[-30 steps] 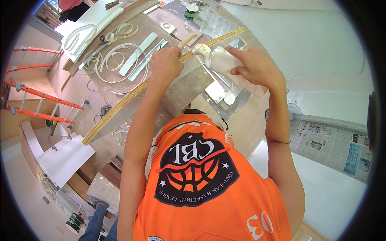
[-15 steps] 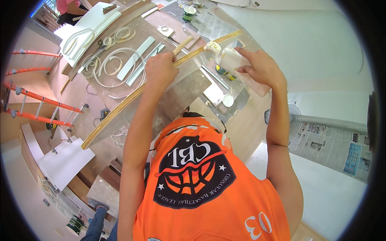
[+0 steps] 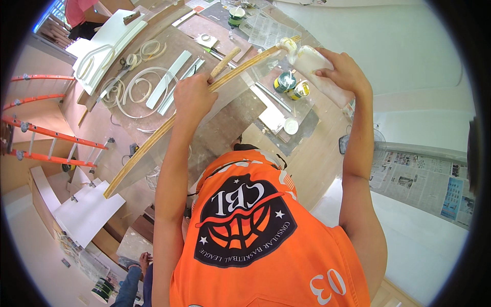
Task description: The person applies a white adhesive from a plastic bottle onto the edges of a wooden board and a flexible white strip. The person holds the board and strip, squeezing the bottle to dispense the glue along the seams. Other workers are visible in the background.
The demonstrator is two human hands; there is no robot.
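Observation:
My left hand point(image 3: 193, 97) grips a long curved wooden strip point(image 3: 153, 146) that runs from the lower left up to the upper right over the workbench. A wooden-handled tool point(image 3: 226, 61) pokes out just above that hand; I cannot tell whether the hand holds it too. My right hand point(image 3: 343, 71) holds a white squeeze bottle point(image 3: 312, 60) tipped with its nozzle against the strip's far end. Two small open tins point(image 3: 291, 86) stand on the bench just below the bottle.
White trim pieces and coiled white edging point(image 3: 146, 84) lie on the bench point(image 3: 225, 123). An orange ladder point(image 3: 46, 135) lies at the left. White boards point(image 3: 87, 212) lean at the lower left. Newspapers point(image 3: 424, 179) cover the floor at right. Another person's leg point(image 3: 130, 284) shows at the bottom.
The view has shifted and my right hand with the bottle has moved right along the strip toward its far end. My left hand has kept its grip on the strip.

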